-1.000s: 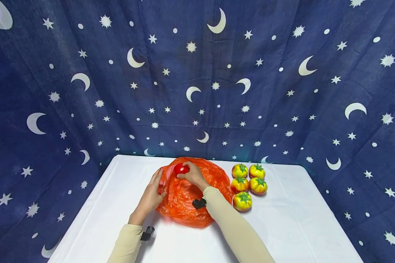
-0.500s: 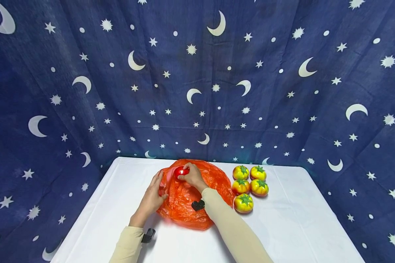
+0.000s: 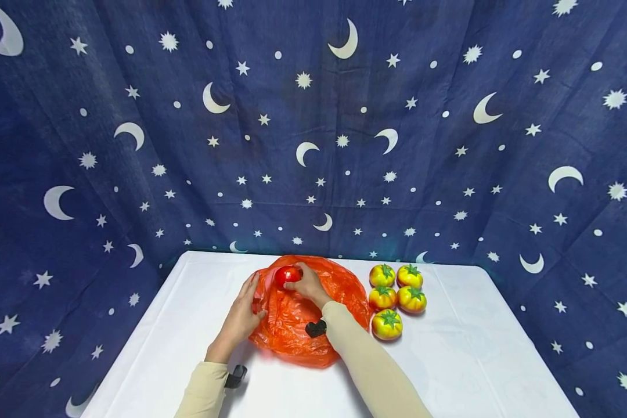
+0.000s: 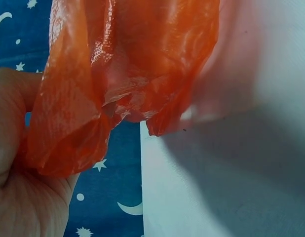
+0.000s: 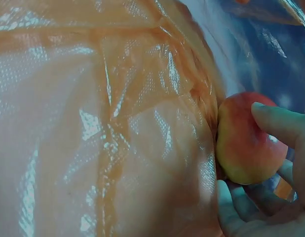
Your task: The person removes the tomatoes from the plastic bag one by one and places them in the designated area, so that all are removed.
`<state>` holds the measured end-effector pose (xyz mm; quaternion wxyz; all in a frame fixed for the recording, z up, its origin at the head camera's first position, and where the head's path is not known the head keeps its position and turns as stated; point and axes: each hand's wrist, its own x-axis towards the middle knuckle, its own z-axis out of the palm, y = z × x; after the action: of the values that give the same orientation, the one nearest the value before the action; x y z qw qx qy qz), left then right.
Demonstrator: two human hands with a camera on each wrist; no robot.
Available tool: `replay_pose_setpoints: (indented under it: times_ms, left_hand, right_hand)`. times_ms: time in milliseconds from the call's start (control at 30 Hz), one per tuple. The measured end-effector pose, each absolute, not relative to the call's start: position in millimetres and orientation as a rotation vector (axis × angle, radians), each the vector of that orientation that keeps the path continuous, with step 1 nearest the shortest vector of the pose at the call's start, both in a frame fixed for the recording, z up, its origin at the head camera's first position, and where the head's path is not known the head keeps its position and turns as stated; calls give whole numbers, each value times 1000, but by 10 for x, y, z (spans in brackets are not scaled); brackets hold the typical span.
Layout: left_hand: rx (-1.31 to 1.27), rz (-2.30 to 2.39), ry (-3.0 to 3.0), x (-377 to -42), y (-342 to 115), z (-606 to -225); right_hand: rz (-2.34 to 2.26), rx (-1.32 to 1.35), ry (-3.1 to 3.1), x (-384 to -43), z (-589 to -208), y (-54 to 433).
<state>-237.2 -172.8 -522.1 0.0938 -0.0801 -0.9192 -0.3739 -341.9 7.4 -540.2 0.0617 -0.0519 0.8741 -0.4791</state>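
Note:
An orange-red plastic bag (image 3: 313,348) lies crumpled on the table, its mouth facing up. At its left edge, my left hand (image 3: 238,316) holds the thin film between thumb and fingers. The left wrist view shows the film (image 4: 68,133) hanging beside my palm, hiding some of the fingers. Over the bag's mouth, my right hand (image 3: 309,284) grips a round, glossy red-and-yellow fruit (image 3: 286,277). In the right wrist view the thumb presses this fruit (image 5: 241,148) from one side and the fingers curl beneath it. It touches the bag film; whether it has a stem is hidden.
Several yellow-and-red tomatoes with green tops, including a front tomato (image 3: 386,324), stand in rows close to the bag's right side. A white cloth covers the table (image 3: 475,342). Behind it hangs a dark blue curtain (image 3: 271,215) with moons and stars.
More of the red fruit shows now, as my right hand has lifted it slightly within the bag's mouth. My left hand stays at the bag's edge. The tomatoes have not moved.

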Motion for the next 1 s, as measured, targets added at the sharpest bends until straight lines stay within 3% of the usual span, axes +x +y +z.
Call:
replay_pose_setpoints:
  times_ms: [1000]
  left_hand:
    - [-226, -1098, -2686, -2343, -1820, -5260]
  right_hand:
    - [-1440, -366, 2652, -3149, -5099, 341]
